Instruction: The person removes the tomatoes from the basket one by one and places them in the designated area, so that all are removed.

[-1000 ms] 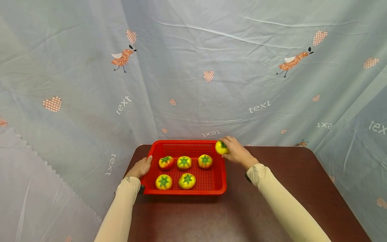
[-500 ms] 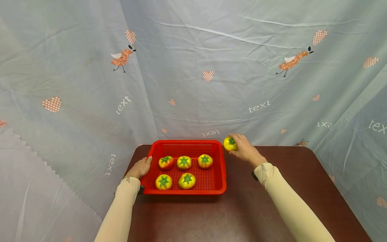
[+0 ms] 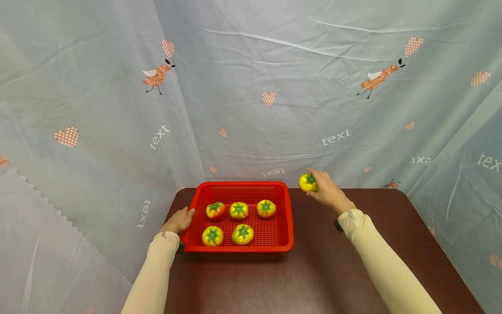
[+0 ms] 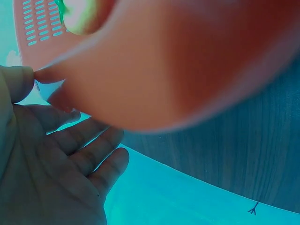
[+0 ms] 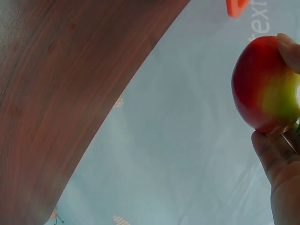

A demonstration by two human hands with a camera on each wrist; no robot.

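A yellow tomato with a green star-shaped top (image 3: 307, 182) is held by my right hand (image 3: 328, 190), raised above the table's back edge to the right of the red basket (image 3: 283, 237). In the right wrist view the underside of this tomato (image 5: 262, 84) looks red, with thumb and fingers on opposite sides of it. My left hand (image 3: 179, 220) is at the basket's left rim. Up close in the left wrist view, the thumb tip (image 4: 21, 83) touches the rim and the other fingers lie loosely extended beside and below it. Several tomatoes (image 3: 242, 234) sit in the basket.
The dark red-brown table (image 3: 345, 261) reaches out to the right of the basket and in front of it. A grey-blue curtain (image 3: 243, 87) printed with birds and hearts hangs close behind the table and along both sides.
My right hand has carried its tomato from the basket's back right corner rightward and away from it. The left hand has shifted slightly left and down along the rim. The basket stays put.
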